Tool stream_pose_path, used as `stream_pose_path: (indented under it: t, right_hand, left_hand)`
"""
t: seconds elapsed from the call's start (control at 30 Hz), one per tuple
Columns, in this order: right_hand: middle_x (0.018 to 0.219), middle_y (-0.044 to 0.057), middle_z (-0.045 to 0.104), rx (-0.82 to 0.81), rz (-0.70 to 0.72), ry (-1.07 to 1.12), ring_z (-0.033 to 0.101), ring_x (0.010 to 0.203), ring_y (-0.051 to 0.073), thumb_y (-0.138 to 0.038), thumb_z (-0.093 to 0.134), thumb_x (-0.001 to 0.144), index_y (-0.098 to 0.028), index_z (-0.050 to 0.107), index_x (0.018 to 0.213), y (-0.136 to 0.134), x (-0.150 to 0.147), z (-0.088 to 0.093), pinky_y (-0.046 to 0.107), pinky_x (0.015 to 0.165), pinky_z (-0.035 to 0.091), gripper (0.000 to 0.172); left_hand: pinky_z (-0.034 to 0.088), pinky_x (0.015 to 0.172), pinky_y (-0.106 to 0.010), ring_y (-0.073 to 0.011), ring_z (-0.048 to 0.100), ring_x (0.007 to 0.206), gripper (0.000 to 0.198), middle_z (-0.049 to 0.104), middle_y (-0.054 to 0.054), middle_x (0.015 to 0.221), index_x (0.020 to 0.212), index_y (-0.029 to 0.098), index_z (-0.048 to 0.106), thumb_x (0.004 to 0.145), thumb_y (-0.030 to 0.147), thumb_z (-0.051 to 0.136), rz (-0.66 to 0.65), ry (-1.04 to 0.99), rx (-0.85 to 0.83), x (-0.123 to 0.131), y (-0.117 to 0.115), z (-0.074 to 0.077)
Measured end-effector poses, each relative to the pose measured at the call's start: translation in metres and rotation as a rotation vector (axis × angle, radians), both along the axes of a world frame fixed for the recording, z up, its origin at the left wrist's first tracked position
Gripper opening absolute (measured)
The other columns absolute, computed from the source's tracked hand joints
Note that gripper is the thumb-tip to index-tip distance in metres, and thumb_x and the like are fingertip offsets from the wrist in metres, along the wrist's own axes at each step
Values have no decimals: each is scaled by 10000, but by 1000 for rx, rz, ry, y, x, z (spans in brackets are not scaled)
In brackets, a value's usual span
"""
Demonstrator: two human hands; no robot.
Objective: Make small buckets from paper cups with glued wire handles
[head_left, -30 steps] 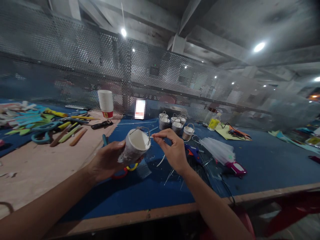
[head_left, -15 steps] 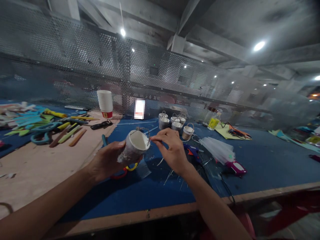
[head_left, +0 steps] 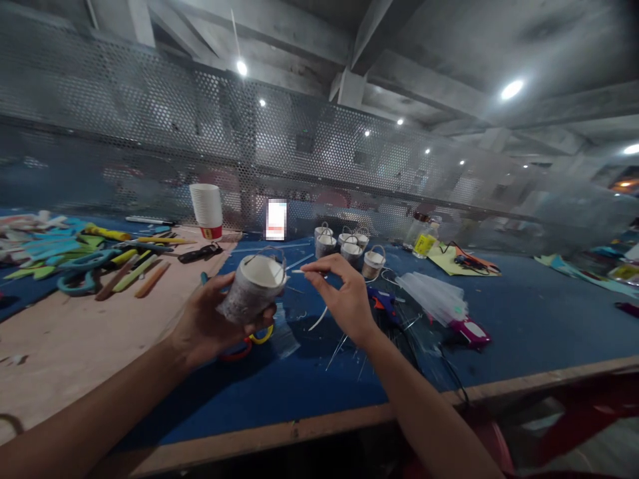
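Observation:
My left hand is wrapped round a grey, rough-coated cup with a white inside and a thin handle arching over its rim. The cup leans slightly, its opening facing up toward me. Just right of its rim, my right hand pinches a small pale strip between thumb and fingertips. Behind the hands stand several small grey buckets with handles. Scissors with red and yellow handles lie partly hidden below the cup.
A blue and orange glue gun, clear plastic bags and a magenta tool lie to the right. At the left are stacked paper cups, teal scissors and clay-coloured sticks. A perforated metal screen stands behind.
My left hand and the cup have shifted slightly left, away from my right fingertips. The handle now arches upright over the rim, and the pale strip shows in my right pinch.

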State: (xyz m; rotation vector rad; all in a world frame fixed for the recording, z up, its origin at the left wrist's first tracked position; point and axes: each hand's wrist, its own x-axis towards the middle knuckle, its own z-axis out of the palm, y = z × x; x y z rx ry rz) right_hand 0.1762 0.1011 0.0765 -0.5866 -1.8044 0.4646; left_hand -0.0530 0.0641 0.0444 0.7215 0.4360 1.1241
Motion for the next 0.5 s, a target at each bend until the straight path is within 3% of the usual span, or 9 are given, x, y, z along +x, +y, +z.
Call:
stream_pose_path:
  t: [0.17, 0.33, 0.5]
  right_hand:
    - [969, 28, 698, -19, -21, 63, 664, 925, 170, -216, 642, 941, -254, 730, 962, 3, -4, -5, 333, 846, 555, 99]
    - [980, 35, 698, -22, 38, 21, 667, 918, 172, -195, 634, 943, -264, 731, 985, 1, -6, -6, 326, 826, 570, 126]
    - [979, 34, 702, -16, 71, 3, 673, 918, 173, -196, 635, 942, -263, 733, 978, 2, -6, -8, 350, 851, 575, 123]
  left_hand:
    - [573, 705, -340, -247, 701, 739, 467, 776, -179, 1013, 1113, 150, 726, 751, 444, 735, -46, 1, -27, 6, -5, 3]
    - [535, 581, -296, -252, 696, 689, 477, 782, -177, 964, 1068, 132, 757, 732, 471, 750, -68, 43, 24, 12, -7, 4]
    - [543, 621, -305, -270, 716, 740, 445, 781, -157, 972, 1056, 164, 765, 729, 464, 746, -79, 35, 4, 8, -3, -2]
